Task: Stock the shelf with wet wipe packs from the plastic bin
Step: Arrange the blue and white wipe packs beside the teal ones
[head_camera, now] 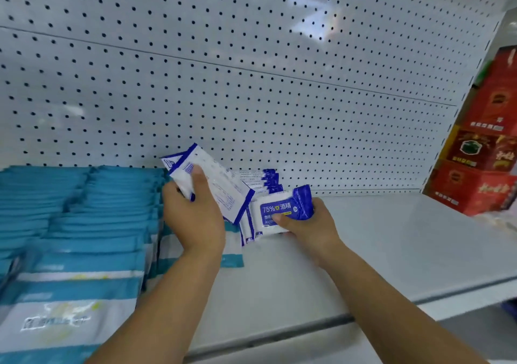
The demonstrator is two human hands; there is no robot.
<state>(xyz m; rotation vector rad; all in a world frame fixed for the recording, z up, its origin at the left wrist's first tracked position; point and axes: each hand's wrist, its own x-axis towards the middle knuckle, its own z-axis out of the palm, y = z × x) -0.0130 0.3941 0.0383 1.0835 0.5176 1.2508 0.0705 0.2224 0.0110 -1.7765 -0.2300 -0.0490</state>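
Observation:
My left hand (193,218) grips a white and blue wet wipe pack (208,180), tilted with its printed back toward me, above the shelf. My right hand (307,223) holds another blue and white pack (282,209) marked "75%", label facing me, just above the white shelf (391,237). Between and behind the hands, a short row of the same packs (265,180) stands on edge against the pegboard. The plastic bin is out of view.
Rows of teal and white packs (84,223) fill the shelf's left side. Red boxes (481,151) are stacked at the right end. A white pegboard (251,70) backs the shelf. Bare shelf surface lies between the blue packs and the red boxes.

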